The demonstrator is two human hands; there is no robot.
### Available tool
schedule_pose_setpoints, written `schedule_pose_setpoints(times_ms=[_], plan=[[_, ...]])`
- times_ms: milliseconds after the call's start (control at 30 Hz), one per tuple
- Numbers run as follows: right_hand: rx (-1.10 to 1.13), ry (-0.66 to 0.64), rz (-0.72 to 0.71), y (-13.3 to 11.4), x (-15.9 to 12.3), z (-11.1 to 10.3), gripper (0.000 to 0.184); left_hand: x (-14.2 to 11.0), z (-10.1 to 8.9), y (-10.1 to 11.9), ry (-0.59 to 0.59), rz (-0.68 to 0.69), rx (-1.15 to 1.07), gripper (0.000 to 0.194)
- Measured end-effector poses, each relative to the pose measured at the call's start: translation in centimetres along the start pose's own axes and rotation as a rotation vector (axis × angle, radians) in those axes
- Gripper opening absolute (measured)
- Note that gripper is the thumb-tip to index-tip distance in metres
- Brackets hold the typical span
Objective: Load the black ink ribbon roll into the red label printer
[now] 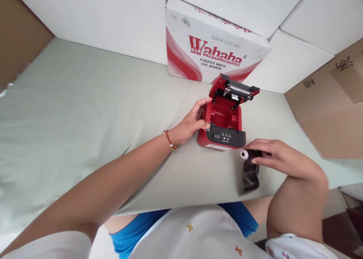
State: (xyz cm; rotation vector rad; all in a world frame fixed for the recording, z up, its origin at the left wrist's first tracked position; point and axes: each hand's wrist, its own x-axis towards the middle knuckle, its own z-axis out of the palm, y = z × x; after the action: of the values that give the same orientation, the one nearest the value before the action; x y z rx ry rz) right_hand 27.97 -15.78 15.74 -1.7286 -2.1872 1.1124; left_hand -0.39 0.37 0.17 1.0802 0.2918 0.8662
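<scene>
A red and black thermal printer point(222, 138) stands on the green cloth with its lid point(235, 89) raised. Inside, the red paper bay point(224, 115) holds nothing that I can see. My left hand point(191, 123) grips the printer's left side, thumb on the front corner by the black panel and fingers along the wall. In front of the printer's right corner, my right hand point(272, 155) is closed around a small dark roll point(252, 154) with a white end. A loose dark strip point(250, 177) hangs down from the roll, slightly blurred. The roll is outside the printer.
A white and red Wahaha water carton point(215, 49) stands right behind the printer. White boxes point(113, 20) line the back, and brown cardboard point(334, 100) stands on the right. Pale green cloth point(85, 115) covers the surface, its front edge close to my lap.
</scene>
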Motion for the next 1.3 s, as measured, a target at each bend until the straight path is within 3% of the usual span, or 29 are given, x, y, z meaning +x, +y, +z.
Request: schedule_pose_setpoints(times_ms=[67, 133, 300, 467, 633, 767, 867, 967, 1067, 1133, 1200, 1300], plan=[[0.057, 0.037, -0.073, -1.4, -1.1, -1.2, 0.025, 0.0, -0.1, -0.1, -0.001, 0.006, 0.008, 0.090], [0.068, 0.179, -0.093, -2.6, -0.6, -1.5, 0.027, 0.0, -0.1, -0.1, -0.008, 0.012, 0.015, 0.090], [-0.123, 0.447, 0.008, -4.7, 5.5, 0.2, 0.038, -0.1, -0.1, -0.1, -0.015, 0.004, 0.005, 0.092], [-0.454, 0.378, 0.189, -6.4, 11.0, 1.5, 0.046, -0.1, -0.1, 0.1, -0.007, -0.005, 0.013, 0.092], [-0.585, 0.345, 0.325, -7.2, 13.2, 1.2, 0.051, -0.1, -0.4, -0.1, -0.022, 0.021, 0.053, 0.091], [-0.549, 0.379, 0.282, -6.4, 13.6, 1.2, 0.050, 0.0, -0.5, -0.3, -0.031, 0.033, 0.077, 0.091], [-0.410, 0.407, 0.118, -6.0, 12.8, 1.2, 0.044, -0.5, -0.2, -0.1, -0.013, 0.046, 0.136, 0.087], [-0.187, 0.440, -0.081, -6.5, 10.5, 0.6, 0.030, -1.9, 0.5, 0.4, 0.119, 0.180, 0.379, 0.066], [-0.102, 0.643, -0.133, -7.4, 8.1, -0.5, 0.026, -3.5, 1.3, 1.0, 0.278, 0.403, 0.757, 0.050], [-0.136, 0.833, -0.157, -7.4, 7.4, -1.4, 0.028, -4.4, 1.7, 1.0, 0.251, 0.522, 0.930, 0.051], [-0.230, 0.935, -0.194, -6.8, 7.7, -2.1, 0.028, -5.0, 2.0, 0.6, 0.161, 0.582, 1.047, 0.051], [-0.386, 0.883, -0.203, -5.3, 9.2, -2.7, 0.036, -5.4, 2.1, -0.4, 0.047, 0.650, 1.132, 0.047]])
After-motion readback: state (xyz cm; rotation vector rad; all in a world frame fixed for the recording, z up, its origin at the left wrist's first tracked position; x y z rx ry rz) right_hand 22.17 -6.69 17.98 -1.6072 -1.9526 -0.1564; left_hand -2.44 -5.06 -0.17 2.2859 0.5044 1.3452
